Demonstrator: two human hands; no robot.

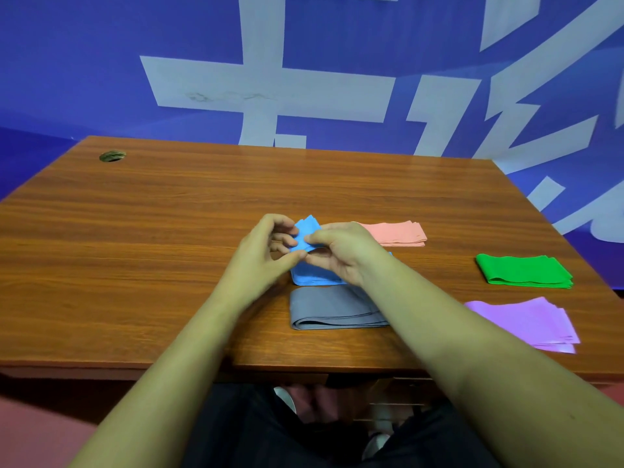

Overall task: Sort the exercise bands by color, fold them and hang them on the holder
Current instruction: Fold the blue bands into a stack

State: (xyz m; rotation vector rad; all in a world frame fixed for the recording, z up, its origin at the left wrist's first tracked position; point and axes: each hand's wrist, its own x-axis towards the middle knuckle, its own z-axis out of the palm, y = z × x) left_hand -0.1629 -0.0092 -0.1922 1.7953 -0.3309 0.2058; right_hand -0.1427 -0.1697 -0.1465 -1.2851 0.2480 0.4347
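We see the left grip (266,251) and right grip (341,255) both closed, pinching the blue band (312,278). A grey band (331,309) lies just nearer us than both grips.

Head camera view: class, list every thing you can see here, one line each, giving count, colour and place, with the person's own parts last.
blue band: one, blue, mid-table, partly folded, one end lifted
pink band: one, pink, folded, just beyond the right hand
green band: one, green, folded, table's right side
purple band: one, purple, folded, near right corner
grey band: one, grey, folded, between the blue band and the table's near edge
table: one, brown wood grain, under all the bands
cable hole: one, dark, far left corner of the table
wall banner: one, blue with white characters, behind the table
left hand: one, pinching the blue band's lifted end
right hand: one, pinching the same end
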